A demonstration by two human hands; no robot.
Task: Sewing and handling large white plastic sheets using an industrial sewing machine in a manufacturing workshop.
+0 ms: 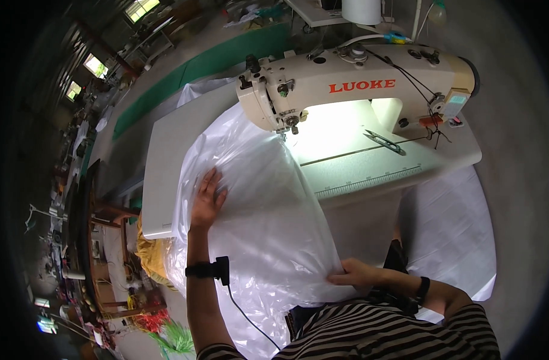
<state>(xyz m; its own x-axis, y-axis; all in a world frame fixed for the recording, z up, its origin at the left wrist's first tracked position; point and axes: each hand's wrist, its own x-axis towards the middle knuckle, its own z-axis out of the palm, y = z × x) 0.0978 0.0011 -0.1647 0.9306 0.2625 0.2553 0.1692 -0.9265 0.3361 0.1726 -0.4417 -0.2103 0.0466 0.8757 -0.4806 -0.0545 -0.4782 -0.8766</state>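
Left hand (207, 201): flat on the clear plastic sheet (259, 210), palm down, fingers (212, 179) spread and extended, nothing gripped. Black wrist strap (207, 270) behind the hand, thin cable trailing back along the forearm.

Right hand (353, 274): at the near edge of the same sheet, fingers curled, film pinched between thumb and fingertips. Dark band (423, 289) on that wrist.

Plastic sheet: large, translucent, crumpled; draped over the white table top (166, 156), under both hands, bunched in a broad mound between them. Beyond the left fingertips, far end of the film drawn up to the needle area (289, 125) of the cream sewing machine (358, 84). Lower part hanging off the table edge below the left wrist.

Sewing machine: ahead of both hands, well clear of the fingers, lamp lighting the bed beneath the arm. Thread snips (384, 141) on the lit bed, ahead of the right fingertips and well apart from them. Printed ruler strip (370, 180) along the table's front edge, between the right fingers and the snips.

Striped shirt (382, 333) at the lower edge, behind both hands.
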